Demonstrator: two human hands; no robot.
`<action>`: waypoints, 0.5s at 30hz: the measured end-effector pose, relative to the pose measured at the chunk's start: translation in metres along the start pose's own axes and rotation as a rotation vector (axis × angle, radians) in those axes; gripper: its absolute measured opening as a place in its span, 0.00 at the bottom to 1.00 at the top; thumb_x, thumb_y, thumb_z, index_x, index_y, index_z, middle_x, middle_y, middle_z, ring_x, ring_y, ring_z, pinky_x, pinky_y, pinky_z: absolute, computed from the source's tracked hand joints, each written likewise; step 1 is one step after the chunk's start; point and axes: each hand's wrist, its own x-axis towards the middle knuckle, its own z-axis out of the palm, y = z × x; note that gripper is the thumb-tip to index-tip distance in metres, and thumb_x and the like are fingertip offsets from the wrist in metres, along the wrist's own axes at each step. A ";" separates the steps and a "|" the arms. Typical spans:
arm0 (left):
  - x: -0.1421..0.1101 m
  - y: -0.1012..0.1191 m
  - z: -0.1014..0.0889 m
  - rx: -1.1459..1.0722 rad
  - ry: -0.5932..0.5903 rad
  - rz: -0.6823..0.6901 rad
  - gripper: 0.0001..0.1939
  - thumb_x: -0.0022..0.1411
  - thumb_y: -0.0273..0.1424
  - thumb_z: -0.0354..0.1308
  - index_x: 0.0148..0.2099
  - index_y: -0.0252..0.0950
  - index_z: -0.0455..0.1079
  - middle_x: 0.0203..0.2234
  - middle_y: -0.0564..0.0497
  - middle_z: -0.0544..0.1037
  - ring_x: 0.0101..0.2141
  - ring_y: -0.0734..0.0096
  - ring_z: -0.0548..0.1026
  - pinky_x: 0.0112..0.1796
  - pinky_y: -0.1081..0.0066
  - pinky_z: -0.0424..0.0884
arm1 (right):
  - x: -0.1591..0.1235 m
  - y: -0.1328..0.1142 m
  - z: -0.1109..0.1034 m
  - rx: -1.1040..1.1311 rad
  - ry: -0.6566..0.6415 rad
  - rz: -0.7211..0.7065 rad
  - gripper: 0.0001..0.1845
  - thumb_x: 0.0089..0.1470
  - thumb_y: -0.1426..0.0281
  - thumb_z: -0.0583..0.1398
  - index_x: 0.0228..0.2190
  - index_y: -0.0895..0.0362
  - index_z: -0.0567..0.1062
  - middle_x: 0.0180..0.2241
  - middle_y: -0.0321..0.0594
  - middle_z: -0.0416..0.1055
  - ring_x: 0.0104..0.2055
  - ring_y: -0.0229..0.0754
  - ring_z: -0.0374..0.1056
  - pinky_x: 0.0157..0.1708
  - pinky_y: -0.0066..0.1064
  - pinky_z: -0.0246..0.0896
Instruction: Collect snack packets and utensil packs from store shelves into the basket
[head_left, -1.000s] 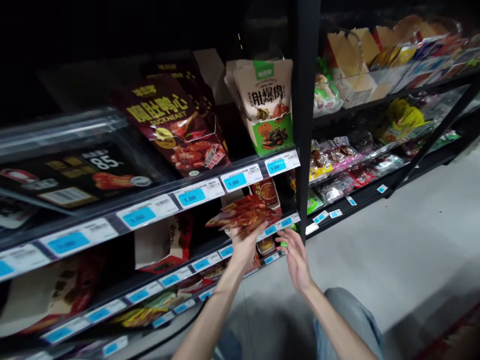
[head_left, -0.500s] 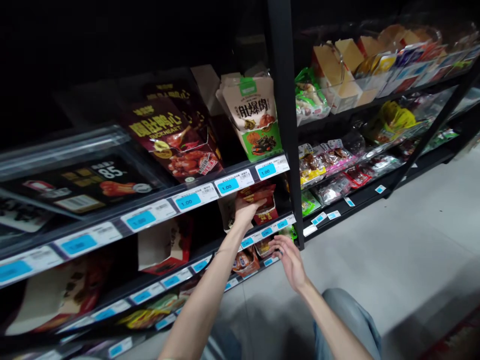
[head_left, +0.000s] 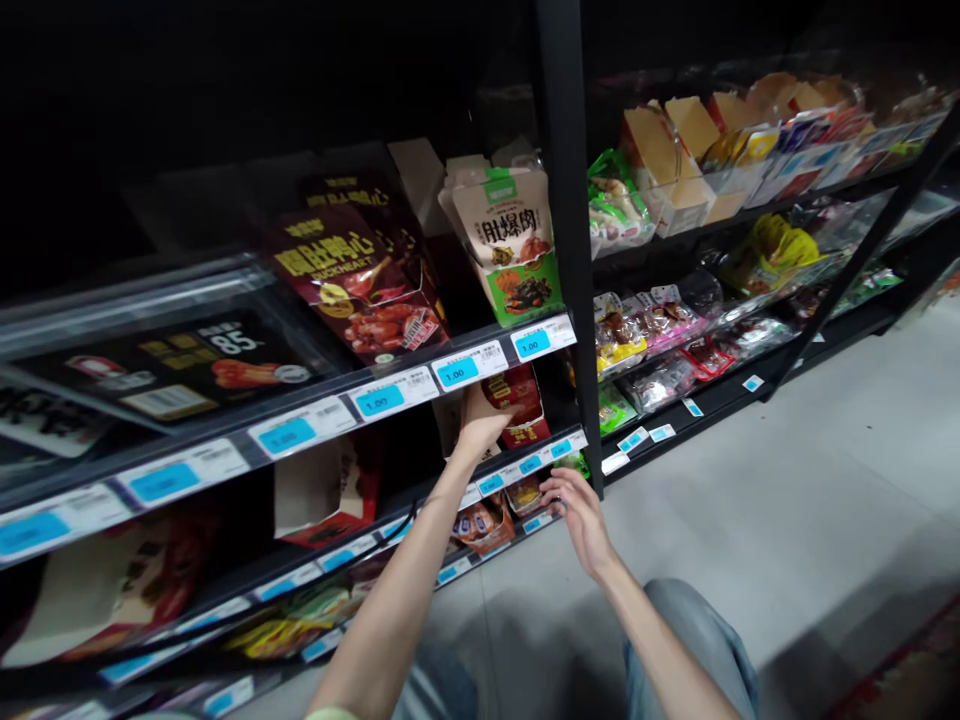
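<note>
My left hand (head_left: 480,418) reaches in under the upper shelf edge, against a dark red snack packet or box (head_left: 523,405). Its fingers are hidden behind the shelf lip and the box, so their grip does not show. To its left a pale open carton flap (head_left: 450,415) is partly visible. Lower down, my right hand (head_left: 579,515) hovers in front of the bottom shelf, fingers apart and loosely bent, holding nothing. Beside its fingertips sit a small brownish packet (head_left: 523,494) and an orange-brown packet (head_left: 480,522).
On the shelf above stand a maroon duck heart box (head_left: 367,285) and green-and-beige pouches (head_left: 514,240). Price labels (head_left: 469,368) line the shelf edges. A black upright (head_left: 566,200) divides this rack from one holding bagged snacks (head_left: 664,375). Grey floor (head_left: 825,480) lies at right.
My left hand has shifted slightly left and further in, its fingers now out of sight where they lay across the red packet. The right hand stays almost still. The view has shifted slightly.
</note>
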 end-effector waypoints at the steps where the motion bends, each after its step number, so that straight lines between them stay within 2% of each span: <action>1: 0.001 0.000 -0.003 0.076 0.012 0.019 0.40 0.49 0.29 0.74 0.63 0.40 0.66 0.57 0.41 0.77 0.58 0.46 0.74 0.62 0.50 0.67 | 0.000 0.000 0.000 0.013 0.012 0.003 0.17 0.53 0.59 0.68 0.43 0.53 0.79 0.39 0.41 0.79 0.37 0.43 0.72 0.36 0.32 0.63; 6: 0.000 0.011 -0.009 0.340 -0.061 0.123 0.30 0.61 0.29 0.65 0.65 0.42 0.67 0.62 0.41 0.72 0.64 0.41 0.66 0.65 0.46 0.60 | 0.006 0.001 -0.003 0.008 0.057 0.050 0.16 0.52 0.59 0.69 0.41 0.54 0.80 0.38 0.41 0.79 0.36 0.42 0.71 0.35 0.32 0.62; 9: -0.031 0.029 -0.014 0.334 -0.047 0.126 0.24 0.67 0.31 0.58 0.65 0.37 0.67 0.64 0.37 0.68 0.66 0.42 0.62 0.66 0.46 0.60 | 0.010 -0.001 -0.006 -0.072 0.062 0.104 0.17 0.50 0.59 0.70 0.40 0.54 0.80 0.38 0.40 0.80 0.36 0.42 0.72 0.36 0.32 0.62; 12: -0.099 0.052 -0.033 0.196 -0.064 0.195 0.24 0.70 0.30 0.53 0.66 0.34 0.65 0.65 0.36 0.66 0.68 0.49 0.60 0.67 0.48 0.58 | 0.016 0.000 -0.010 -0.143 0.067 0.140 0.17 0.49 0.59 0.71 0.40 0.53 0.81 0.37 0.38 0.79 0.38 0.41 0.72 0.38 0.32 0.64; 14: -0.164 0.067 -0.049 0.066 -0.169 0.220 0.22 0.72 0.28 0.49 0.66 0.38 0.65 0.67 0.39 0.65 0.69 0.56 0.58 0.68 0.50 0.57 | 0.022 0.003 -0.012 -0.200 0.071 0.170 0.18 0.46 0.60 0.72 0.39 0.53 0.81 0.37 0.38 0.79 0.37 0.40 0.72 0.39 0.32 0.64; 15: -0.201 0.074 -0.058 -0.011 -0.290 0.217 0.22 0.72 0.28 0.48 0.65 0.39 0.66 0.67 0.41 0.66 0.70 0.58 0.58 0.69 0.52 0.57 | 0.026 0.006 -0.013 -0.238 0.072 0.182 0.18 0.45 0.60 0.72 0.39 0.53 0.81 0.37 0.38 0.79 0.37 0.40 0.73 0.38 0.32 0.64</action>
